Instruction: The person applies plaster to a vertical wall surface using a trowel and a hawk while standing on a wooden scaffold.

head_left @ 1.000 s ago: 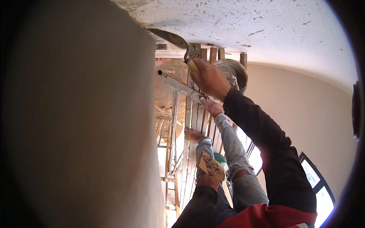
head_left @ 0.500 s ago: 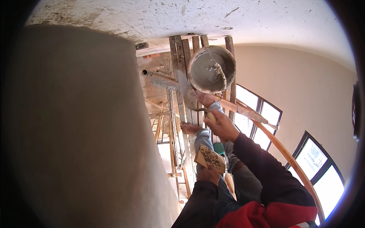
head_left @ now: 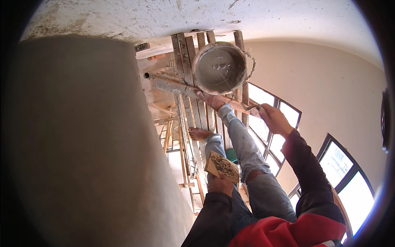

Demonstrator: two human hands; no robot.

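My right hand (head_left: 275, 120) is closed around the handle of a trowel (head_left: 252, 108), right of my feet and below a round bucket (head_left: 219, 70) of grey mortar; the blade is hard to make out. The bucket has a rope handle and sits on narrow wooden planks (head_left: 181, 55). Low in view, my left hand (head_left: 220, 186) grips a square wooden board (head_left: 222, 166) smeared with dark mortar, held over my legs. My bare feet (head_left: 199, 133) rest on the planks and a crossing batten.
A grey plastered wall (head_left: 74, 127) fills the left. A speckled white surface (head_left: 173, 16) runs across the top. Scaffold poles and timbers (head_left: 168, 138) lie past a drop beside the planks. Dark-framed windows (head_left: 335, 164) are at the right, and a green object (head_left: 231, 154) is behind my legs.
My right hand has brought the trowel down from the upper wall corner, then moved rightward below the bucket. The bucket has come fully into view. My left hand still holds the board.
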